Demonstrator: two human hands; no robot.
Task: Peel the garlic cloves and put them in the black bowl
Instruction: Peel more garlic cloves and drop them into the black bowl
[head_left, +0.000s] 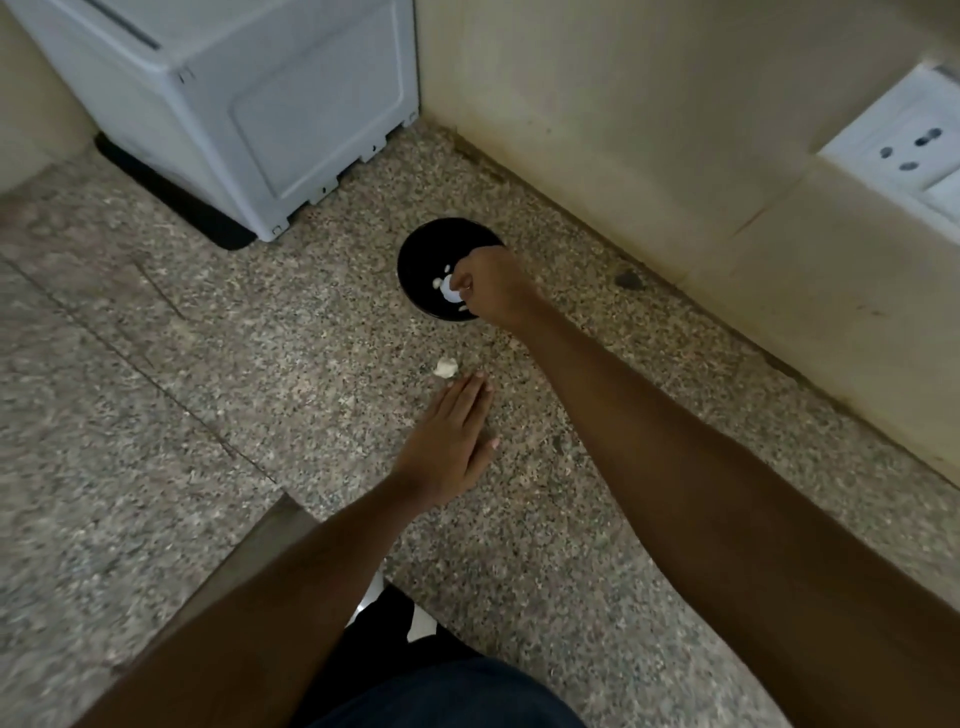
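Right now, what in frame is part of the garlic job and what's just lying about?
Job:
black bowl
white pieces in the bowl
white scrap on the counter
right hand over the bowl
left hand flat on the counter

Lying about:
white appliance
wall socket

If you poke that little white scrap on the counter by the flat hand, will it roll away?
Probably not. The white scrap looks crumpled and papery, like garlic skin, so it would likely slide or flutter, not roll. It seems very light; a breath might shift it. It lies just beyond the left hand, on the speckled counter.
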